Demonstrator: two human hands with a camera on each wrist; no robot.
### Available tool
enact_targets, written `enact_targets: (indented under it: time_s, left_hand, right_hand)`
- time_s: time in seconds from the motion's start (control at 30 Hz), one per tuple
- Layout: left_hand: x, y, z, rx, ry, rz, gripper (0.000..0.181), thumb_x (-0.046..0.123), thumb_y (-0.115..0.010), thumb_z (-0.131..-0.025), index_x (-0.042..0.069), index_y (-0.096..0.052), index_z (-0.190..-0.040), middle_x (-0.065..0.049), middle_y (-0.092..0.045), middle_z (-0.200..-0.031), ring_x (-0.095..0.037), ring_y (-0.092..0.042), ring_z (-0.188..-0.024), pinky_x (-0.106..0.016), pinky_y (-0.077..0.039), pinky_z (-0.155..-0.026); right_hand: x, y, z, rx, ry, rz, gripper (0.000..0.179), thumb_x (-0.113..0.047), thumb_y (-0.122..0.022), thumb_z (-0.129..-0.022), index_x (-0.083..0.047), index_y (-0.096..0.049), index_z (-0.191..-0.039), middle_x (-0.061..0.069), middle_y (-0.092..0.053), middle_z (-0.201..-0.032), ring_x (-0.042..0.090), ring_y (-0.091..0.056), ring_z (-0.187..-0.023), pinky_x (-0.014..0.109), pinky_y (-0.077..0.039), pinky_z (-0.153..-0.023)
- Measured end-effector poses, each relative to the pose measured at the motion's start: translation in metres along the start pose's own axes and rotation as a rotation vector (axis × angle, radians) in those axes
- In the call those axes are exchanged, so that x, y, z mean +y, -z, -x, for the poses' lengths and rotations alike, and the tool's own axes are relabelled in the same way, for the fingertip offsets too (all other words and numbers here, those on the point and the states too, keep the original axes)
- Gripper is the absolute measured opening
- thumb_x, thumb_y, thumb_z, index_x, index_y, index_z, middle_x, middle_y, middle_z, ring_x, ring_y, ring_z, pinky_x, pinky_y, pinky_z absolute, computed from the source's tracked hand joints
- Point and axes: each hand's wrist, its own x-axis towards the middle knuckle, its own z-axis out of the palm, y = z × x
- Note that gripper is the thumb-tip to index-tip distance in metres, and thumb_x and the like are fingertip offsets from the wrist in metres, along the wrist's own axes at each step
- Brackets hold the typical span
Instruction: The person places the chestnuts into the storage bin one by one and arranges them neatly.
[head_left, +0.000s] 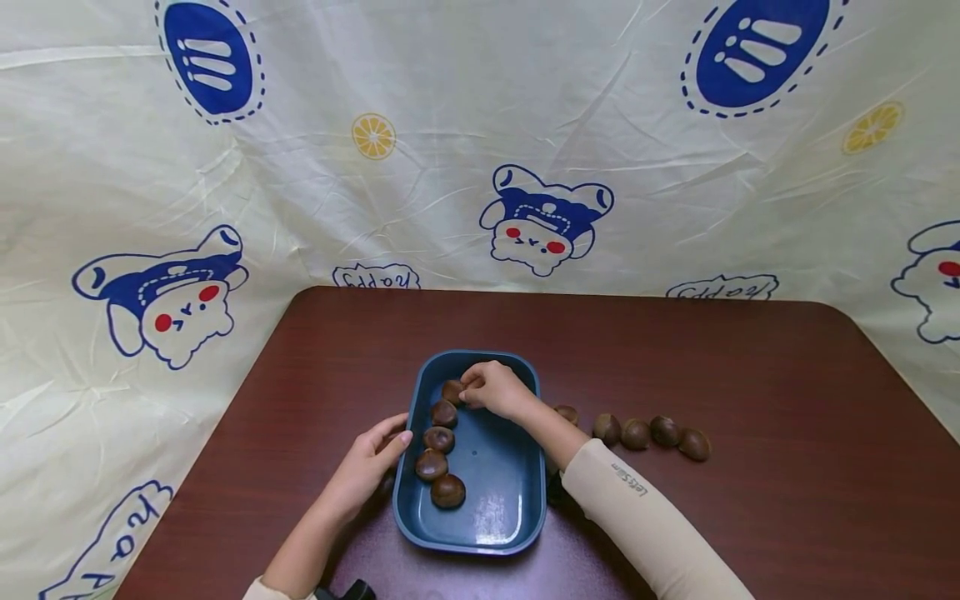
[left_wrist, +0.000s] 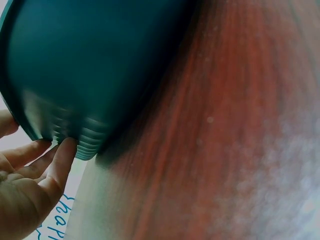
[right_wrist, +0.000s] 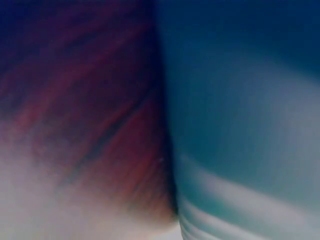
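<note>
A blue rectangular tray (head_left: 507,537) lies on the table, with several brown chestnuts (head_left: 431,464) in a column along its left side. Inside the tray, my right hand (head_left: 495,389) pinches the farthest chestnut (head_left: 452,392) at its right side with thumb and fingertips. My left hand (head_left: 367,461) holds the tray's left edge, thumb at the rim. In the left wrist view, fingers (left_wrist: 62,162) of that hand press the tray's ribbed outer wall (left_wrist: 90,137). The right wrist view shows the tray's outer side (right_wrist: 235,130) close up and blurred; the hand is outside it.
More chestnuts (head_left: 636,434) lie in a row on the brown table (head_left: 787,500) right of the tray, one partly covered by the right forearm. A printed white cloth (head_left: 420,217) hangs behind the table's far edge. A black object (head_left: 358,591) shows by the left wrist.
</note>
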Motion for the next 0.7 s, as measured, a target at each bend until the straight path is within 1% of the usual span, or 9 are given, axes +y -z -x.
enact_targets:
  time_s: [0.2, 0.3, 0.37, 0.53, 0.7]
  left_hand:
    - [-0.001, 0.000, 0.000, -0.010, -0.003, 0.000, 0.044, 0.020, -0.051, -0.093, -0.005, -0.042, -0.129, -0.022, -0.055, -0.115, -0.031, -0.054, -0.102, -0.037, -0.044, -0.085]
    - [-0.001, 0.000, 0.000, -0.011, -0.004, 0.007, 0.044, 0.019, -0.051, -0.093, -0.005, -0.042, -0.128, -0.023, -0.054, -0.115, -0.032, -0.054, -0.102, -0.036, -0.044, -0.085]
    - [-0.001, 0.001, -0.001, -0.010, -0.004, 0.008, 0.044, 0.019, -0.050, -0.093, -0.006, -0.042, -0.128, -0.024, -0.054, -0.115, -0.032, -0.054, -0.102, -0.036, -0.044, -0.084]
    - [-0.002, 0.001, -0.001, -0.010, -0.006, 0.004, 0.044, 0.019, -0.051, -0.093, -0.005, -0.042, -0.128, -0.023, -0.055, -0.115, -0.031, -0.054, -0.102, -0.036, -0.044, -0.085]
    - [-0.001, 0.002, -0.001, -0.006, -0.002, -0.005, 0.044, 0.020, -0.051, -0.093, -0.005, -0.042, -0.128, -0.023, -0.055, -0.115, -0.030, -0.054, -0.102, -0.036, -0.044, -0.085]
  right_hand:
    - [0.001, 0.006, 0.002, 0.014, 0.043, 0.020, 0.026, -0.007, -0.060, -0.086, 0.002, -0.058, -0.110, 0.010, -0.061, -0.093, 0.020, -0.060, -0.079, 0.032, -0.049, -0.069]
    - [-0.001, 0.011, 0.005, 0.022, 0.078, -0.010, 0.028, -0.007, -0.059, -0.086, 0.004, -0.057, -0.112, 0.011, -0.060, -0.097, 0.020, -0.060, -0.084, 0.031, -0.049, -0.072]
    - [-0.002, 0.015, 0.007, 0.026, 0.118, -0.032, 0.029, -0.007, -0.059, -0.086, 0.005, -0.056, -0.113, 0.014, -0.060, -0.099, 0.021, -0.060, -0.087, 0.032, -0.049, -0.073]
    - [-0.006, 0.027, 0.016, 0.036, 0.178, -0.061, 0.031, -0.009, -0.060, -0.086, 0.004, -0.056, -0.114, 0.017, -0.059, -0.104, 0.022, -0.059, -0.091, 0.032, -0.049, -0.077]
    - [-0.009, 0.038, 0.029, 0.059, 0.196, -0.050, 0.033, -0.013, -0.061, -0.086, 0.001, -0.056, -0.116, 0.015, -0.060, -0.106, 0.021, -0.058, -0.094, 0.033, -0.048, -0.079]
